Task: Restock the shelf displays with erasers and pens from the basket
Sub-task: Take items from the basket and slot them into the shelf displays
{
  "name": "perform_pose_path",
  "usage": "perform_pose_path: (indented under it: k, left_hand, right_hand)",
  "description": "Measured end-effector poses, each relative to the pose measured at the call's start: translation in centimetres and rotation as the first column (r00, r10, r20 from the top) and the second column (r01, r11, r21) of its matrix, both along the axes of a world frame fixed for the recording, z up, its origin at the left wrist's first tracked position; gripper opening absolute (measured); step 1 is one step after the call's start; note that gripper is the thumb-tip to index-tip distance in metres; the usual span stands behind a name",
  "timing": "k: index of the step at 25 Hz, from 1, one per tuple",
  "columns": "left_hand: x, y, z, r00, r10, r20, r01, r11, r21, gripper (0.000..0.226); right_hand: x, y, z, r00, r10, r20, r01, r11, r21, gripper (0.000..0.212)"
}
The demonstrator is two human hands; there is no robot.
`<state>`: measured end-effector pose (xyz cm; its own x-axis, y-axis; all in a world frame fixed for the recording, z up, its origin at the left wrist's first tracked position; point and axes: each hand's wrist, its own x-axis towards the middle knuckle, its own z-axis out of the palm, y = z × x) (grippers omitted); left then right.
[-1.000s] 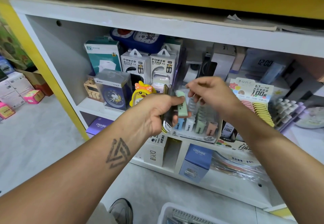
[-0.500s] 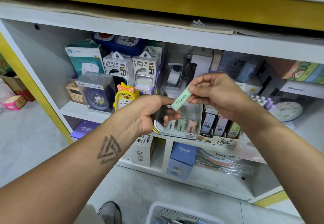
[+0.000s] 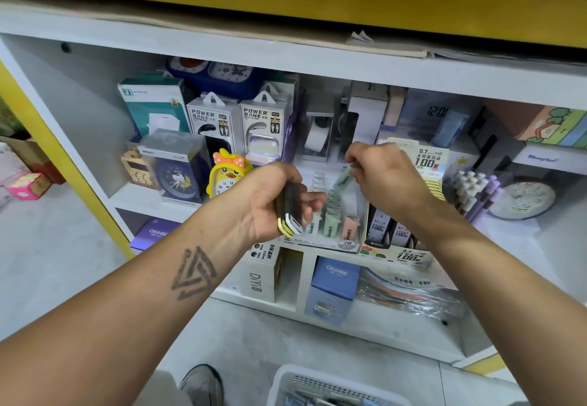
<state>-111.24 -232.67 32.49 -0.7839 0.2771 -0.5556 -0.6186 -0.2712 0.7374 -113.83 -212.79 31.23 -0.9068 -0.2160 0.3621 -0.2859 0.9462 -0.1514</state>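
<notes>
Head view, frame centre: left hand (image 3: 270,202) grips a stack of erasers (image 3: 287,215); right hand (image 3: 386,177) pinches a green eraser (image 3: 342,178), seemingly blurred, above the display box (image 3: 330,240).

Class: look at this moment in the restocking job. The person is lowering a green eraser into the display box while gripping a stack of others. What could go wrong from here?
1. The right hand pinches the green eraser only at its top and tilted, so it might catch on the packed row in the display box or knock neighbours over.
2. The left hand grips a stack of erasers over the shelf edge; one could slip out and fall toward the floor.
</notes>
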Motion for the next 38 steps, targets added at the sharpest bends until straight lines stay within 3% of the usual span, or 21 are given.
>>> perform_pose_path:
  k: [8,12,18,19,21,23,24,26,29,33,36,38]
  left_hand:
    - [-0.1,-1.1,-0.2,1.000,-0.004,0.001,0.004,0.997,0.071,0.016]
    - [-0.1,-1.5,0.0,1.000,0.014,0.000,-0.014,0.999,0.050,0.017]
    - [-0.1,-1.4,0.5,0.998,0.058,-0.010,-0.056,0.988,0.144,0.022]
    - [-0.1,-1.2,0.6,0.997,0.072,-0.013,-0.069,0.985,0.160,0.022]
    - [-0.2,-0.5,0.8,0.994,0.100,-0.036,-0.092,0.978,0.190,0.017]
    - [-0.2,0.5,1.1,0.990,0.125,-0.070,-0.107,0.970,0.218,0.016]
    - [-0.2,0.9,1.3,0.988,0.132,-0.077,-0.110,0.965,0.239,0.020]
    - [0.0,2.0,1.8,0.987,0.145,-0.070,-0.118,0.948,0.296,0.030]
    - [0.5,4.3,2.4,0.978,0.198,-0.068,-0.161,0.920,0.357,0.030]
    - [1.3,7.2,2.6,0.987,0.122,-0.103,-0.079,0.934,0.347,0.027]
    - [1.9,8.5,2.2,0.994,0.021,-0.107,0.001,0.980,0.201,0.023]
    - [1.7,8.7,1.9,0.993,0.003,-0.115,-0.002,1.000,0.013,0.018]
  right_hand:
    - [-1.2,-1.7,-1.0,0.989,0.016,0.145,-0.028,0.997,0.076,0.022]
    - [-1.2,-1.7,-0.9,0.981,0.004,0.193,-0.009,1.000,0.025,0.020]
    - [-0.6,-2.3,-1.0,0.969,-0.022,0.246,-0.019,0.987,0.160,0.035]
    - [-0.3,-2.2,-0.7,0.975,0.013,0.221,-0.033,0.995,0.089,0.039]
    - [0.7,-1.9,0.3,0.975,0.112,0.190,-0.068,0.972,-0.224,0.037]
    - [2.2,-1.5,1.5,0.930,0.307,0.202,-0.153,0.823,-0.546,0.035]
    - [3.0,-1.1,2.1,0.889,0.403,0.215,-0.200,0.767,-0.610,0.039]
    - [4.5,0.1,2.8,0.840,0.477,0.257,-0.271,0.780,-0.564,0.054]
    - [5.9,2.3,3.1,0.891,0.404,0.208,-0.243,0.811,-0.533,0.055]
    - [7.0,5.0,3.3,0.960,0.246,0.133,-0.059,0.644,-0.762,0.031]
    - [7.7,7.3,3.9,0.983,0.100,0.151,0.084,0.487,-0.869,0.025]
    - [8.0,8.8,4.1,0.993,0.040,0.111,0.070,0.562,-0.824,0.029]
